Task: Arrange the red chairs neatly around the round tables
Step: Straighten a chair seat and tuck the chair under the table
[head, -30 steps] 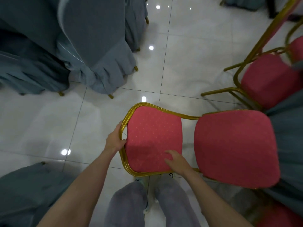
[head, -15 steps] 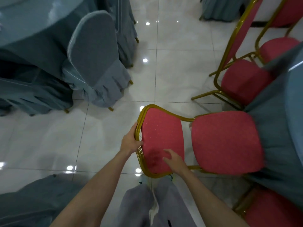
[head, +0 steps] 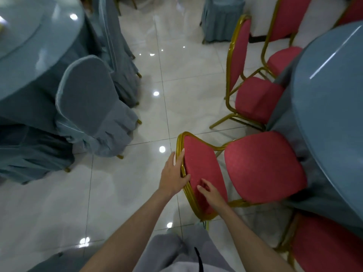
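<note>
- The left hand (head: 172,173) grips the top rail of a red padded chair with a gold metal frame (head: 263,167), fingers curled round the rail.
- The right hand (head: 212,195) rests on the backrest pad, fingers loosely spread and holding nothing.
- The chair stands on the glossy white tiled floor (head: 176,85). Its back-to-seat axis runs left to right, and the seat points at the round surface draped in grey-blue cloth (head: 334,114), its front edge touching the hanging cloth.
- Beyond it, a second red gold-framed chair (head: 255,101) faces the same surface.
- Across the aisle stands a grey-blue fabric-covered chair (head: 88,107).
</note>
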Motion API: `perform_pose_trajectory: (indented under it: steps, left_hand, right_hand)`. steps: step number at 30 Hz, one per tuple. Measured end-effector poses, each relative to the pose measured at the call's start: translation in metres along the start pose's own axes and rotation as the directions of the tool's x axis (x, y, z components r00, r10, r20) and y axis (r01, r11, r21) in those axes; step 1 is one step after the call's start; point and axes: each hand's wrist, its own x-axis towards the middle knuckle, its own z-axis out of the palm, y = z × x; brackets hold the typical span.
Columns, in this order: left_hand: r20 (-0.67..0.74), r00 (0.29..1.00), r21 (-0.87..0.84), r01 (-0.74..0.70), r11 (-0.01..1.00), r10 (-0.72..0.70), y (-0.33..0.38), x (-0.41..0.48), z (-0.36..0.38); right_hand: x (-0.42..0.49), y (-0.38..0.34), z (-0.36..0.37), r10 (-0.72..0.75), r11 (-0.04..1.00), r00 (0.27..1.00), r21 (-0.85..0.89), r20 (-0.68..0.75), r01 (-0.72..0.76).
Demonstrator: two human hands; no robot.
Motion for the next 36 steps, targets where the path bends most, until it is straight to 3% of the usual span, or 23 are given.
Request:
perform_pose_trajectory:
  steps: [6,16,26,30,36]
  left_hand:
    - [0.118,0.961,0.248,-0.273,0.93,0.251,0.035,0.035,0.002]
    - [0.232,0.894,0.066,-0.407,0.911,0.383,0.12,0.088,0.013]
    - [0.326,0.775,0.135,-0.606,0.784,0.542,0.209,0.145,0.033]
    - [0.518,0.706,0.117,-0.617,0.778,0.483,0.222,0.177,0.038]
    - [0.627,0.555,-0.027,-0.686,0.727,0.547,0.224,0.219,0.037]
  right_hand:
    - [-0.006,0.009,-0.04,-0.014,0.999,0.999,0.043,-0.028,0.016]
    - [-0.012,0.014,-0.109,0.018,0.993,0.984,0.117,-0.179,0.004]
    - [-0.016,0.022,-0.183,0.064,0.961,0.928,0.274,-0.368,0.043]
    - [-0.012,0.023,-0.185,0.207,0.948,0.838,0.315,-0.504,-0.044]
    - [-0.012,0.017,-0.17,0.532,0.807,0.544,0.583,-0.649,-0.095]
